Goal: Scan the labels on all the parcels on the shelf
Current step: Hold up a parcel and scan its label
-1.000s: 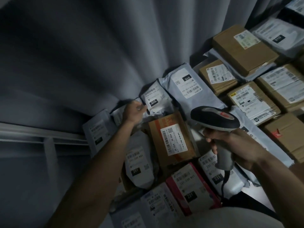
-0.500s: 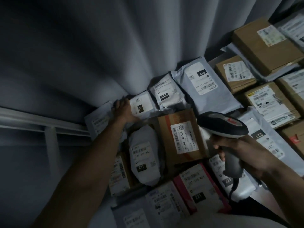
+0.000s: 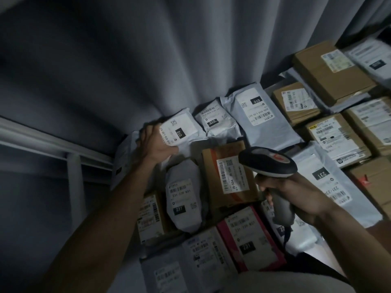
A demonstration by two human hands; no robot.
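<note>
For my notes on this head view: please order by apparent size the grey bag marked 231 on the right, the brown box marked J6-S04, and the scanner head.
1. grey bag marked 231, partly hidden
2. brown box marked J6-S04
3. scanner head, though nearer the camera, so it looks bigger than it is

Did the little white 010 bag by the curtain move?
Yes. The left hand has pulled the white 010 bag out leftward, away from the brown J6-S04 box, label up.

You're in a dim parcel storeroom: labelled cardboard boxes (image 3: 333,69) and grey mailer bags (image 3: 261,117) crowd the shelf, packed below a grey curtain (image 3: 148,60), with a white metal rack frame (image 3: 73,187) left of it.
</note>
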